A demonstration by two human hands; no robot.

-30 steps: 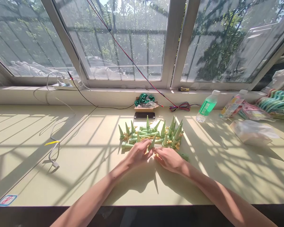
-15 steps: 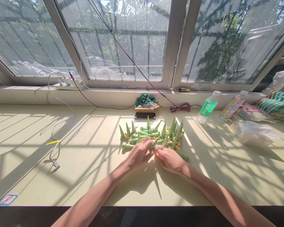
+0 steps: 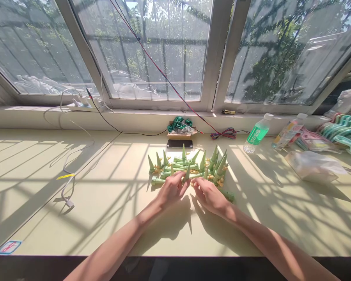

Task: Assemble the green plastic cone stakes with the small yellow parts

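Note:
My left hand is closed around the lower part of a green plant watering spike, whose pointed cone stands up almost vertically between thumb and fingers. Close on its right, my right hand has its fingertips pinched together beside the base of that spike, at a small yellowish part mostly covered by the fingers. Right behind both hands lies a cluster of similar green spikes with yellow-orange valves, some standing point up, others with their tubes lying flat.
Behind the cluster are a black phone and a small box of green material. To the right stand a green-labelled bottle, another bottle, a plastic-wrapped pack and several hangers. A white cable lies left.
The spike in my left hand has tipped from slanting right to nearly upright. My right fingertips have shifted slightly up. At the far right, a light-green hanger has come forward.

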